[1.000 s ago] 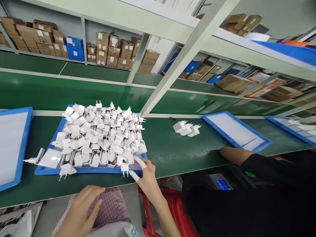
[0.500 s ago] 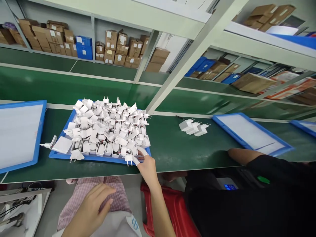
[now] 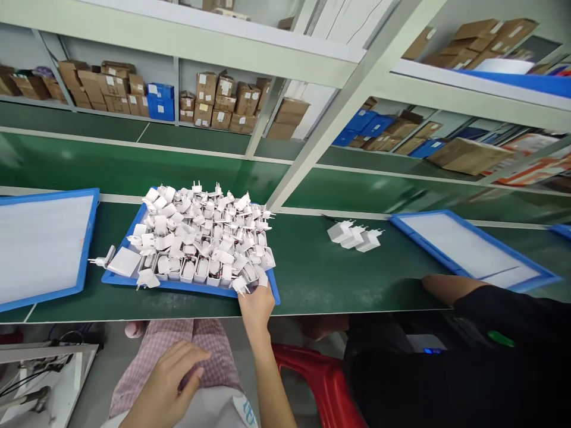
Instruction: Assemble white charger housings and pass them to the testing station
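Note:
Many white plug adapters [image 3: 205, 232], with two-pin plugs and open housings showing inner parts, are heaped in a blue-rimmed tray [image 3: 178, 286] on the green bench. My right hand [image 3: 257, 300] reaches over the tray's front right corner, its fingers closed on a white plug adapter [image 3: 241, 285] at the edge of the heap. The fingertips, in white covers, are partly hidden among the housings. Away from the bench, above my lap, my left hand [image 3: 172, 380] hangs with nothing in it, fingers loosely bent and thumb apart.
Three white adapters [image 3: 354, 236] stand in a row further right. Blue-framed trays lie at left [image 3: 44, 249] and right [image 3: 473, 246]. A slanted post [image 3: 321, 142] rises behind the bench. A co-worker's dark sleeve [image 3: 499, 309] is at the right, near a red stool [image 3: 316, 374].
My right hand has turned and closed in at the tray's front right corner; its fingers were more spread before. My left hand stays nearly still. The view has shifted slightly.

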The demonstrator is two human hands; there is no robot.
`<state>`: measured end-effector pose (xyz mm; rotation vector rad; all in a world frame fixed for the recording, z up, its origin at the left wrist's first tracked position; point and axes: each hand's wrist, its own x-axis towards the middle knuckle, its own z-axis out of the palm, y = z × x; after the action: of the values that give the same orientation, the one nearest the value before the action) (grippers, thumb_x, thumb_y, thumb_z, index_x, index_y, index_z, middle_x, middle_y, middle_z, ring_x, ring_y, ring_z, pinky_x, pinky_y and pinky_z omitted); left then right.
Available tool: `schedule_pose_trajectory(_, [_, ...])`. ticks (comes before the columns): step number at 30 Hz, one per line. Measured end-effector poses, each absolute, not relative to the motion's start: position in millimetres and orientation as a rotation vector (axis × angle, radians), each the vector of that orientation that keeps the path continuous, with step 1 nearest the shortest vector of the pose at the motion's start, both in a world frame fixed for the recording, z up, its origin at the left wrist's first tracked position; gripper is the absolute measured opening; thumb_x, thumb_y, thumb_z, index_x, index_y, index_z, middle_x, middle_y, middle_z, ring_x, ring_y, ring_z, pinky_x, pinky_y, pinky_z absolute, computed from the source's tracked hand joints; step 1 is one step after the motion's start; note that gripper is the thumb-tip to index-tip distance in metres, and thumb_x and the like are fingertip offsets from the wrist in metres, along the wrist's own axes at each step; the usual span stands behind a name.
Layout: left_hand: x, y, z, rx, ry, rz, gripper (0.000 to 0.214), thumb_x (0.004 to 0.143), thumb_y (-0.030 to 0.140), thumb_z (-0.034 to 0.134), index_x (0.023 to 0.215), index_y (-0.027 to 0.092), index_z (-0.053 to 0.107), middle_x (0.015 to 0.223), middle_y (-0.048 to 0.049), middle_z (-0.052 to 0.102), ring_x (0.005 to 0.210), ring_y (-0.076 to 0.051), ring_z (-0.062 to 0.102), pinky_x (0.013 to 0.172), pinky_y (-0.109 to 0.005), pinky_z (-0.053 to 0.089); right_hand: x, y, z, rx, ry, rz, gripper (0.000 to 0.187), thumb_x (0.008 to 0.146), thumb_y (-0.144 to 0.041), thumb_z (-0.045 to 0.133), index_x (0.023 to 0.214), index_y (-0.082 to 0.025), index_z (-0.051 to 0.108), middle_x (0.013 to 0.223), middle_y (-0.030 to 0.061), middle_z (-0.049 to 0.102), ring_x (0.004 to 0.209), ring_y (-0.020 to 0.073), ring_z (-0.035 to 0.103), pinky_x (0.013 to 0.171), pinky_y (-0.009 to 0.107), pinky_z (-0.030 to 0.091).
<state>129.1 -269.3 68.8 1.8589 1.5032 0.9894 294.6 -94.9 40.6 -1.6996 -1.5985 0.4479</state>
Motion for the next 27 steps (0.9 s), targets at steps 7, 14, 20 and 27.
schedule_pose_trajectory(7, [131,-267,71,1.768,1.553,1.045,0.028,0.095,0.023,0.047,0.118,0.028,0.062,0.112,-0.0063,0.069,0.106,-0.021,0.065,0.094,-0.033,0.055,326,-120,56,-1.278,-1.396,0.492,0.034,0.087,-0.032,0.059,0.117,-0.017,0.054,0.112,0.0164,0.065,0.103,0.0278,0.066,0.092,0.047,0.053])
schedule_pose_trajectory(14, [134,-231,100,1.669,1.297,1.127,0.058,0.092,0.028,0.055,0.146,0.028,0.032,0.145,-0.0139,0.042,0.135,-0.029,0.043,0.110,-0.045,0.042,323,-185,109,-0.736,-1.687,0.810,0.043,0.087,-0.009,0.059,0.126,-0.027,0.053,0.118,0.0108,0.061,0.108,0.0259,0.063,0.092,0.046,0.056])
schedule_pose_trajectory(20, [121,-228,97,1.693,1.066,1.159,0.069,0.080,0.018,0.072,0.139,0.032,0.039,0.138,-0.0116,0.049,0.126,-0.029,0.051,0.100,-0.041,0.048,301,-195,114,-0.694,-1.918,0.891,0.045,0.088,-0.008,0.057,0.130,-0.024,0.053,0.117,0.0098,0.062,0.111,0.0252,0.061,0.097,0.043,0.054])
schedule_pose_trajectory(27, [114,-242,94,1.620,1.115,1.262,0.061,0.081,0.011,0.066,0.134,0.030,0.043,0.126,-0.0097,0.051,0.113,-0.024,0.054,0.087,-0.035,0.051,286,-195,116,-0.678,-1.979,0.721,0.037,0.093,-0.010,0.057,0.128,-0.023,0.054,0.113,0.0109,0.060,0.103,0.0249,0.062,0.086,0.042,0.057])
